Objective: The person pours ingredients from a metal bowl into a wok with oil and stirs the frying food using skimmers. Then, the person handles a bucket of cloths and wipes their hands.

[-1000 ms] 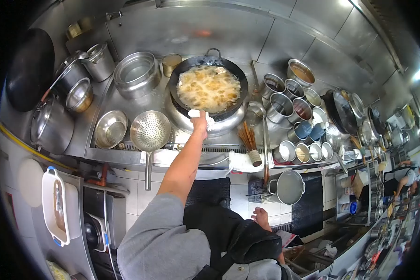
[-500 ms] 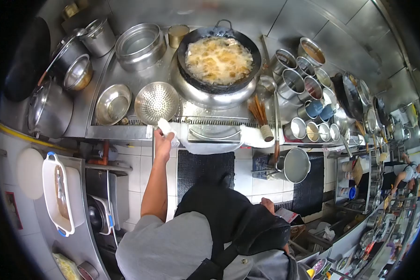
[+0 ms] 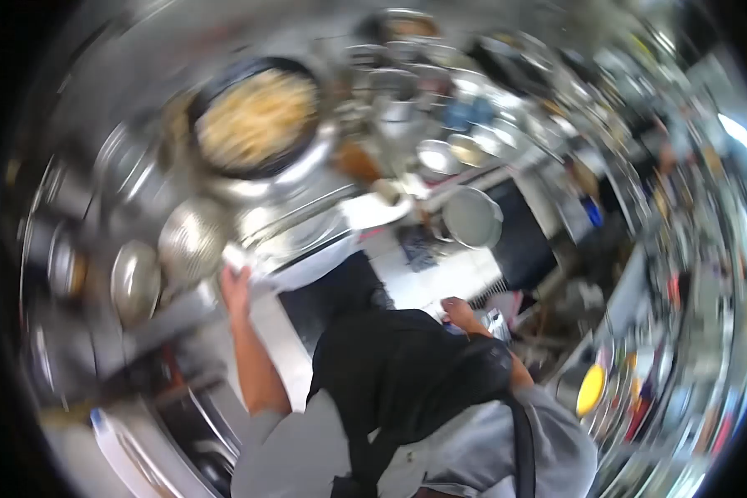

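My left hand point(image 3: 235, 289) is closed around the white-wrapped handle point(image 3: 239, 257) of a round perforated skimmer point(image 3: 192, 238). The skimmer's bowl rests at the stove's front edge, beside a steel bowl point(image 3: 135, 284). Behind it, on the burner, a black wok point(image 3: 302, 143) holds pale golden food point(image 3: 257, 118) that looks to be frying in oil. My right hand point(image 3: 456, 311) hangs low in front of my body, away from the stove. Blur hides how its fingers are set, and I make out nothing in it.
A bamboo brush point(image 3: 357, 162) lies right of the wok. Steel containers and cups point(image 3: 436, 158) crowd the counter beyond. A tall pot point(image 3: 471, 217) stands lower, in front of the stove. Black mats point(image 3: 328, 295) cover part of the tiled floor. Shelving with assorted items runs along the right.
The whole view has swung round, tilting the stove and moving the wok leftward, with strong blur. My left hand keeps the skimmer handle. My right forearm now shows more fully.
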The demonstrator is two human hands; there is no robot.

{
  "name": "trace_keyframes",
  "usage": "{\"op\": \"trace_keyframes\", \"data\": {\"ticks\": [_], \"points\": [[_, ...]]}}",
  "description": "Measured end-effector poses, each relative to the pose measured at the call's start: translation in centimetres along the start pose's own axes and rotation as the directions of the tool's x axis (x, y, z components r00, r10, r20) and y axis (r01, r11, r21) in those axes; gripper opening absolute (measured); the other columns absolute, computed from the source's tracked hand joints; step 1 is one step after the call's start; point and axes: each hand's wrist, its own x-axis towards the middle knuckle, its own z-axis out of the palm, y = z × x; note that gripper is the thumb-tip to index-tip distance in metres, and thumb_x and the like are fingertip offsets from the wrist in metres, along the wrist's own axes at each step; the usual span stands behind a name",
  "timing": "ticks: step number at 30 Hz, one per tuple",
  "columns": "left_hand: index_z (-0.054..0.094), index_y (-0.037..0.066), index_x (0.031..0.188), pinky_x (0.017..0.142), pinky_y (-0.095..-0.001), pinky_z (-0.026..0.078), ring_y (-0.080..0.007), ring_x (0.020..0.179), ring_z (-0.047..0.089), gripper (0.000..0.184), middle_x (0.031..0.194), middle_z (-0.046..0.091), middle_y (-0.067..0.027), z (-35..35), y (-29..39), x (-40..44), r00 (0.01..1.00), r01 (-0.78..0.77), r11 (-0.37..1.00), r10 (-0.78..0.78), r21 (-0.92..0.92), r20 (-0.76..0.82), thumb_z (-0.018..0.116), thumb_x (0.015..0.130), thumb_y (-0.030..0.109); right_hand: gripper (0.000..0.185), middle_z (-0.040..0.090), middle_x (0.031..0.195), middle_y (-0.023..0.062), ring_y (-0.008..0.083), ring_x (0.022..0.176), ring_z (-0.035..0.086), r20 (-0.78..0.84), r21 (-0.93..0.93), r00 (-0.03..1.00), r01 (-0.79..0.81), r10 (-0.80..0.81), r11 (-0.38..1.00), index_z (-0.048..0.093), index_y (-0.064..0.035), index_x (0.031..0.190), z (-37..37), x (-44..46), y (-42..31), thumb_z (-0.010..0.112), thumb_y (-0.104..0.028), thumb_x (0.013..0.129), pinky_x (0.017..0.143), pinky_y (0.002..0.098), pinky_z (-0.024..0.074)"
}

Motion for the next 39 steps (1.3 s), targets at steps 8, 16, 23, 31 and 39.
{"op": "trace_keyframes", "data": {"ticks": [8,16,23,31,39], "points": [[0.049,-0.007,0.126,0.091,-0.0392,0.046,-0.0272,0.104,0.058,0.053,0.114,0.059,-0.0193,-1.5,0.2,1.9,0.896,-0.07,0.459,0.419,0.885,-0.147,0.073,0.09,0.023,0.041,0.071,0.096,0.0178,0.0252,0.066,0.071,-0.034,0.203,0.919,-0.378,0.392,0.903,0.067,0.0024,0.109,-2.5,-4.6,0.8,0.052,-0.034,0.096,0.07,0.038,0.0547],[0.052,-0.001,0.126,0.101,-0.0398,0.04,-0.0277,0.116,0.051,0.038,0.124,0.055,-0.017,32.9,14.0,-6.0,0.798,-0.603,0.722,0.55,0.34,0.248,0.067,0.093,0.012,0.051,0.068,0.113,0.0217,0.0382,0.106,0.064,-0.025,0.486,0.837,-0.467,0.546,0.739,0.063,-0.0019,0.121,-9.0,-7.2,8.6,0.055,-0.044,0.095,0.093,0.042,0.0504],[0.053,-0.001,0.117,0.1,-0.0394,0.041,-0.0314,0.113,0.054,0.038,0.119,0.056,-0.0173,63.6,14.8,-13.9,0.641,-0.654,0.744,0.447,0.139,0.624,0.071,0.084,0.005,0.042,0.068,0.114,0.0215,0.0373,0.109,0.064,-0.189,0.42,0.831,-0.414,0.524,0.808,0.064,-0.003,0.119,-25.3,-5.7,20.5,0.06,-0.037,0.095,0.093,0.0412,0.0502],[0.058,0.001,0.107,0.093,-0.0396,0.046,-0.0298,0.105,0.058,0.024,0.113,0.06,-0.0153,84.1,14.2,-15.7,0.677,-0.631,0.765,0.462,0.128,0.573,0.07,0.086,0.005,0.036,0.066,0.113,0.0235,0.0369,0.102,0.066,-0.443,0.011,0.876,-0.205,0.189,0.979,0.063,0.0019,0.118,-55.6,3.1,29.0,0.064,-0.022,0.091,0.085,0.0408,0.0537],[0.058,-0.001,0.108,0.08,-0.036,0.053,-0.0291,0.093,0.063,0.027,0.107,0.062,-0.019,107.4,10.4,-10.4,0.856,-0.381,0.918,0.304,0.112,0.419,0.069,0.09,0.015,0.037,0.068,0.113,0.0204,0.0342,0.1,0.068,-0.36,0.06,0.932,-0.014,0.035,0.998,0.061,0.0017,0.123,-70.9,16.9,32.3,0.064,-0.02,0.094,0.084,0.0368,0.0548]]}}
